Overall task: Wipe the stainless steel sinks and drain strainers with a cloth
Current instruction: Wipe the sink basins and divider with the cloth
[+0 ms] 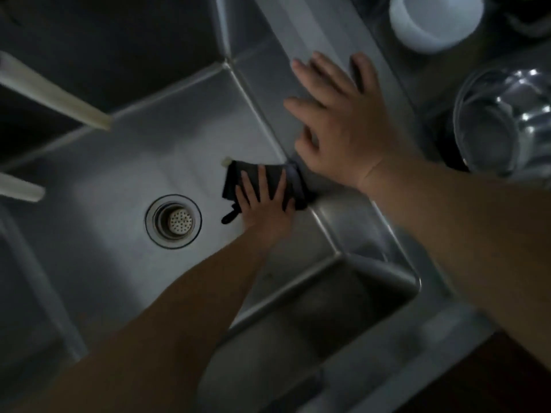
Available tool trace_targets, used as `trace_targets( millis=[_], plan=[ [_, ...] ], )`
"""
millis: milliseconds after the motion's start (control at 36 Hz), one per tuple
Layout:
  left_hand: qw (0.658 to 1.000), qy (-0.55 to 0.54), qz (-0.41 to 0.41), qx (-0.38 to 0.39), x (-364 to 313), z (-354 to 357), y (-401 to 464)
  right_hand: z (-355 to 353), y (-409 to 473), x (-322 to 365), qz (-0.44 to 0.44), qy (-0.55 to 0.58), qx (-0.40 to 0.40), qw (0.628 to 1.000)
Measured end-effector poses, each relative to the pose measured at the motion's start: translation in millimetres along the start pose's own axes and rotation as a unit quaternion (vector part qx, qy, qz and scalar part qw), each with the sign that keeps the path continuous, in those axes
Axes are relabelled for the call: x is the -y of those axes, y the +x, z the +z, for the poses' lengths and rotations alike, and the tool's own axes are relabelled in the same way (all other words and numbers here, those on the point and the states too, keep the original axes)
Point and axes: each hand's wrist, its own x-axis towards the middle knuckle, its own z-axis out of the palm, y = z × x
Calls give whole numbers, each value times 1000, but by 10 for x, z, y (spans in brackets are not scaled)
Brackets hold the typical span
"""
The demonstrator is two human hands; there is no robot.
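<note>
On the sink point(134, 162) floor, left hand point(264, 204) presses dark cloth point(278, 177), fingers straight; right hand point(343, 120) flat on rim, fingers spread, holding nothing.

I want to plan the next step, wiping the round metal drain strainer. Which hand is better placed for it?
The left hand. It already presses the dark cloth flat on the stainless steel sink floor, beside the round metal drain strainer. The right hand rests open on the sink's rim, without a cloth.
</note>
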Motion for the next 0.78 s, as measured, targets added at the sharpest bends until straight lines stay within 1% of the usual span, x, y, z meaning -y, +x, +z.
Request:
trace_targets(
  millis=[111,194,222,250,306,361,444,500,556,611,694,778],
  plan=[
    [989,44,138,-1,-21,359,-640,86,-670,387,17,78,-15,997],
    [978,40,206,3,75,361,-895,148,-1341,854,40,177,-29,983],
    [970,54,235,11,160,342,-939,160,-1524,1001,53,203,-14,978],
    [960,94,264,27,273,315,-979,168,-1681,1144,66,219,11,973],
    [935,177,297,76,569,247,-1065,184,-1924,1413,77,205,69,973],
    [927,206,301,90,898,181,-1217,195,-2046,1638,83,173,91,977],
    [919,236,303,91,1434,90,-1530,187,-2007,1799,152,171,92,969],
    [915,250,303,88,1816,65,-1756,205,-1979,1820,178,155,87,968],
    [914,255,302,95,2175,48,-1967,224,-2006,1828,166,122,80,975],
    [919,243,292,103,2484,19,-2148,222,-2021,1837,155,104,96,978],
    [918,252,285,112,2753,-13,-2334,203,-1977,1826,165,85,118,976],
    [919,245,285,117,2747,-26,-2356,190,-1967,1818,179,89,122,972]
  ],
)
